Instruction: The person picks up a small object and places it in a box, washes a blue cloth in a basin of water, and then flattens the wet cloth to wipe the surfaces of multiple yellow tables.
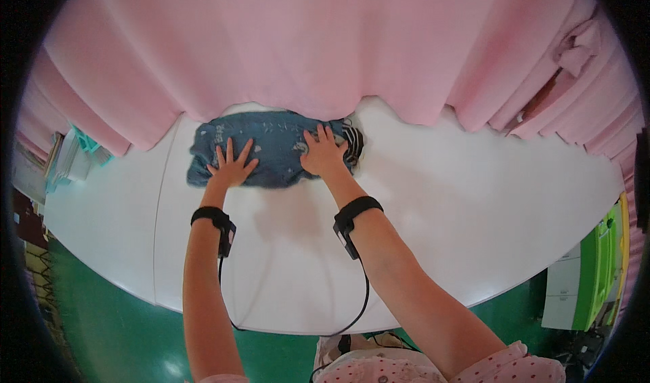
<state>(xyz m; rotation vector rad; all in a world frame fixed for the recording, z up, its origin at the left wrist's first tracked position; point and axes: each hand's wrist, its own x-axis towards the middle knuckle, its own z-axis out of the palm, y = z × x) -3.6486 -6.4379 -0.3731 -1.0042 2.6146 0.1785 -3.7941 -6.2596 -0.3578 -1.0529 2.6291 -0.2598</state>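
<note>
Dotted pink sleeve (521, 366) nearest in head view, cut off by lower rim. Blue garment (276, 146) lies flat on white worktop (474, 214), beneath both hands. Left hand (232, 172) open, fingers spread, on garment's left part; right hand (323, 158) likewise, on garment's right part near striped cloth (353, 141), partly hiding pale print. Pink curtain (305, 44) beyond garment; cannot tell whether hem touches it.

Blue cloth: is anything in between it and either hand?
Nothing visible. The left hand and right hand lie directly on the blue cloth, fingers spread. The pink curtain hangs by its far edge, not between hands and cloth; whether curtain and cloth touch is unclear.
</note>
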